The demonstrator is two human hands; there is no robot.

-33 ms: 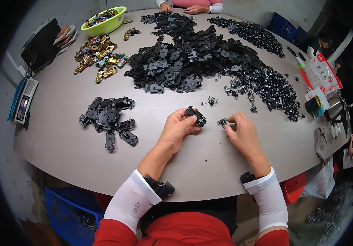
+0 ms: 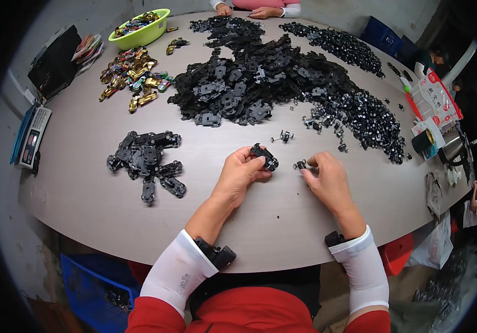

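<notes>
Both forearms enter from the lower edge in white sleeves over red cuffs, a small black device strapped at each wrist. My left hand (image 2: 240, 173) is raised just off the counter (image 2: 83, 183), fingers curled and clamped on a small black toy car chassis (image 2: 265, 157), held tilted with one end toward the right. My right hand (image 2: 327, 180) rests on the counter just beside it, thumb and forefinger pinched together on a tiny wheel-and-axle piece (image 2: 300, 165); the two hands are near each other but apart.

To the left of my left hand lies a small heap of finished chassis (image 2: 147, 161), black moulded plastic with wheels on, loosely piled. Just past the hands, one loose axle (image 2: 283, 136) sits alone on the bare surface. The counter is pale wood-grain laminate with a rounded edge.

Further out, a broad mound of bare black and grey chassis plates (image 2: 249, 83) fills the middle. To its right runs a spread of small wheel sets (image 2: 371, 119), glossy black with pale hubs. At far left is a scatter of shiny toy car bodies (image 2: 133, 75), gold and mixed colours, and beyond it a lime-green plastic bowl (image 2: 158, 33) holding more of them. A scale with a keypad (image 2: 32, 136) sits at the left edge.

At the far edge, another person's hands (image 2: 249, 11) rest on the counter.
</notes>
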